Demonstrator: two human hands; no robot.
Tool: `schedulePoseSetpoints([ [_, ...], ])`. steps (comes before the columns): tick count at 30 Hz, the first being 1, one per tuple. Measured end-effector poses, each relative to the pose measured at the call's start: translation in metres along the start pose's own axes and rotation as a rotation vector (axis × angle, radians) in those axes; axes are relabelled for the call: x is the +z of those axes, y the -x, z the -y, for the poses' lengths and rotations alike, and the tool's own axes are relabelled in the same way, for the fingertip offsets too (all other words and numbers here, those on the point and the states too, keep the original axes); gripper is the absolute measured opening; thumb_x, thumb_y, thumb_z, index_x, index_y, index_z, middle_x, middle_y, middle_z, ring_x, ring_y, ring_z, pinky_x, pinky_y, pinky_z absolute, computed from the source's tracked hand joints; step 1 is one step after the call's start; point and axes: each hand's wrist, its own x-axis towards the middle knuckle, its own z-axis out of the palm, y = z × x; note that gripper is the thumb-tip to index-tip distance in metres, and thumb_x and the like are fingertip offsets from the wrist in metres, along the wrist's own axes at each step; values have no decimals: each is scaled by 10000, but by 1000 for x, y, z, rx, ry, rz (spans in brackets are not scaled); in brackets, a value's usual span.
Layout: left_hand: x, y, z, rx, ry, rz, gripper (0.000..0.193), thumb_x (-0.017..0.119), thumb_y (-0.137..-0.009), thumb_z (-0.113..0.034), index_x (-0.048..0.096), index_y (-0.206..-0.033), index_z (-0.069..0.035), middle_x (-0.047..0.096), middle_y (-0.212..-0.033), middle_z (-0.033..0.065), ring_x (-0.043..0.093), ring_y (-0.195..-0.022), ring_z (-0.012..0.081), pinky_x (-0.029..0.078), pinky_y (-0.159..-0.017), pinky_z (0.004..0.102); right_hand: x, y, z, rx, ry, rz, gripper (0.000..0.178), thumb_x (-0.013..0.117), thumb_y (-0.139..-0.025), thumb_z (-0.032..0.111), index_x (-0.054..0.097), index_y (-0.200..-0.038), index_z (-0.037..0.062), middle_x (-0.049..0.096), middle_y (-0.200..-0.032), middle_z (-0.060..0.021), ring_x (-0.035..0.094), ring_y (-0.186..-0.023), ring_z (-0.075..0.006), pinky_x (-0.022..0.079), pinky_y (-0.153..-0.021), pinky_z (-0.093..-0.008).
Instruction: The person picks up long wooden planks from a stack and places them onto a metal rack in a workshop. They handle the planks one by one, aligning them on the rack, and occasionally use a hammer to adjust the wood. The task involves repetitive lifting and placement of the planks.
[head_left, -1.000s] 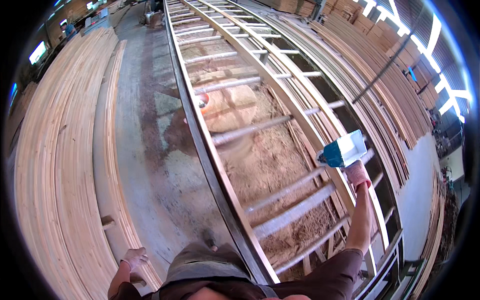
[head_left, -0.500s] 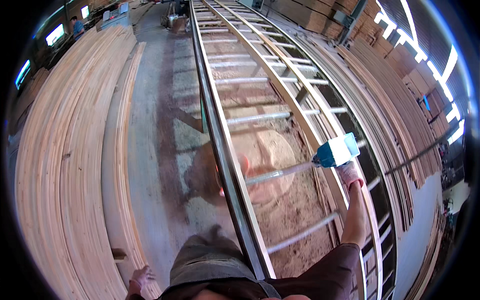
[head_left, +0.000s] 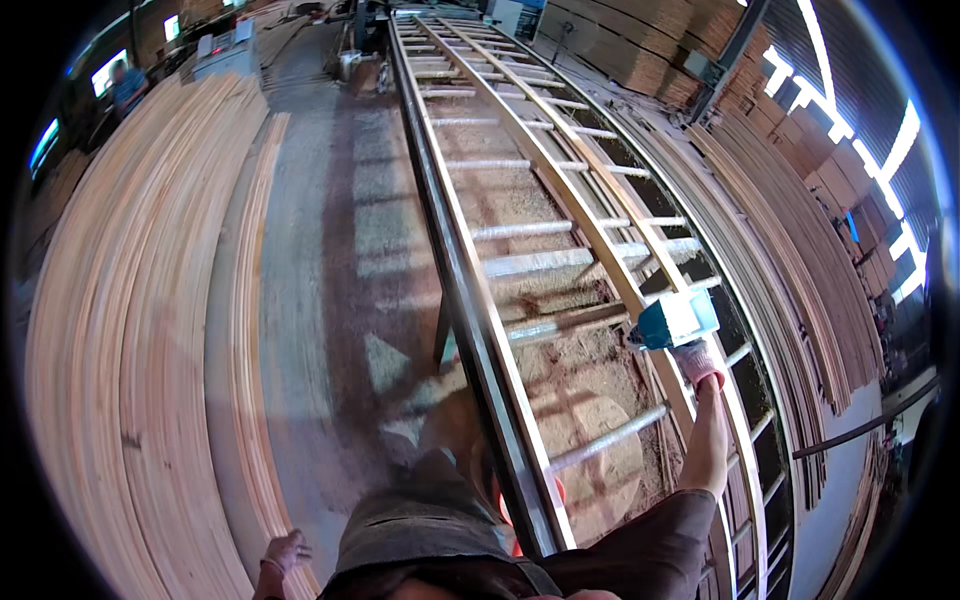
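My right hand (head_left: 695, 362), in a pale knit glove with a pinkish cuff, is closed around a teal and white box-shaped handheld tool (head_left: 678, 320). The tool sits over two long light wooden strips (head_left: 600, 240), which run lengthwise along a rack; its underside is hidden. Metal crossbars (head_left: 610, 438) carry the strips. At the lower left, my left hand (head_left: 288, 550) hangs beside a narrow stack of boards (head_left: 250, 370). Its fingers are partly spread, with nothing held.
Between me and the crossbars runs the rack's dark metal side rail (head_left: 455, 270). A wide stack of planks (head_left: 120, 330) lies to the left, and more boards (head_left: 770, 240) lie right. A person (head_left: 127, 88) is far left. Sawdust covers the floor under the rack.
I have moved forward along the rack, so crossbars and the round sawdust patch have slid toward me. The tool has travelled along the strips with my right hand. My left hand still hangs free.
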Motion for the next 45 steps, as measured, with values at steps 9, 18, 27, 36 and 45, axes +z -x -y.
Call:
schedulePoseSetpoints([
  [9, 48, -194, -410, 118, 16, 146, 578, 605, -959, -473, 615, -1210, 48, 694, -1109, 228, 700, -930, 362, 585, -799, 486, 49, -289, 170, -164, -116, -109, 394, 795, -877, 314, 733, -1162, 50, 777, -1005, -108, 730, -939, -266, 564, -828, -401],
  [18, 101, -265, -502, -272, -58, 50, 560, 661, -988, -453, 544, -1331, -25, 673, -1165, 223, 679, -1005, 437, 576, -802, 579, 91, -573, 394, -278, -109, -94, 349, 810, -869, 281, 749, -1137, 66, 777, -941, -94, 725, -860, -228, 570, -783, -394],
  [27, 116, -439, -918, 11, 30, 89, 567, 653, -990, -352, 554, -1380, 47, 661, -1267, 241, 705, -1027, 423, 616, -823, 521, 139, -798, 629, -103, -211, -88, 324, 813, -868, 204, 752, -1131, 24, 783, -1075, -111, 731, -995, -218, 554, -862, -368],
  [36, 152, -534, -1364, 264, -36, 114, 421, 610, -980, -330, 621, -1174, 43, 707, -1109, 244, 719, -982, 330, 610, -832, 443, 219, -1068, 826, -341, -181, -179, 351, 826, -843, 185, 743, -1134, 7, 782, -1096, -121, 729, -1021, -228, 547, -899, -377],
  [45, 176, -635, -1374, -255, 52, 11, 638, 639, -1005, -441, 504, -1431, 14, 674, -1191, 250, 687, -1064, 423, 566, -879, 565, 253, -1313, 1076, -279, -129, -40, 449, 826, -862, 306, 725, -1207, 37, 768, -1153, -122, 715, -1105, -251, 545, -940, -388],
])
